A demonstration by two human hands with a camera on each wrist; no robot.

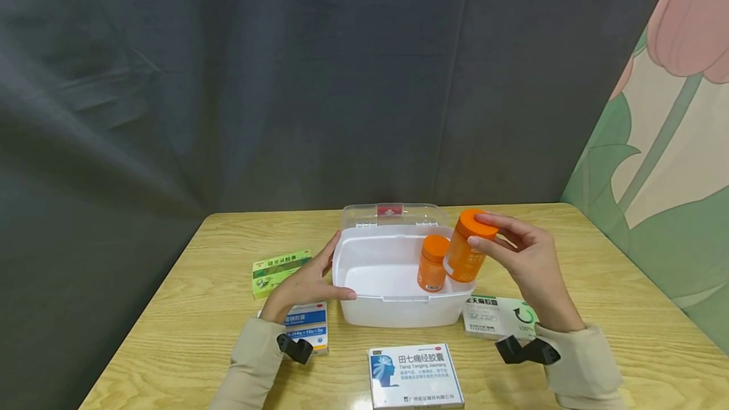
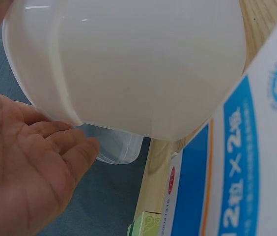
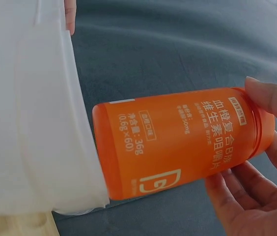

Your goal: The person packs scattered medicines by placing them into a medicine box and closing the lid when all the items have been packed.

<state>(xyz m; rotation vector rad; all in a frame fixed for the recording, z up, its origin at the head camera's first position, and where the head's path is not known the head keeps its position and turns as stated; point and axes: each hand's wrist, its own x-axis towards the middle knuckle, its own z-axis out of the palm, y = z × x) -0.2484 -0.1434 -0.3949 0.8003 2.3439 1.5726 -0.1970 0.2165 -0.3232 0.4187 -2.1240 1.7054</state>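
My right hand holds an orange pill bottle by its orange lid. The bottle tilts over the right end of an open white medicine box, its base near the rim. Inside the box, at the right, a smaller orange bottle stands upright. My left hand grips the box's left end. Its thumb lies over the front rim and its fingers reach along the left side. In the left wrist view, the left fingers are lightly bent against the white wall.
A clear lid is swung back behind the box. Around it lie a green medicine carton, a blue-and-white carton, a white carton with a blue head picture, and a white-and-green carton. A dark curtain hangs behind the table.
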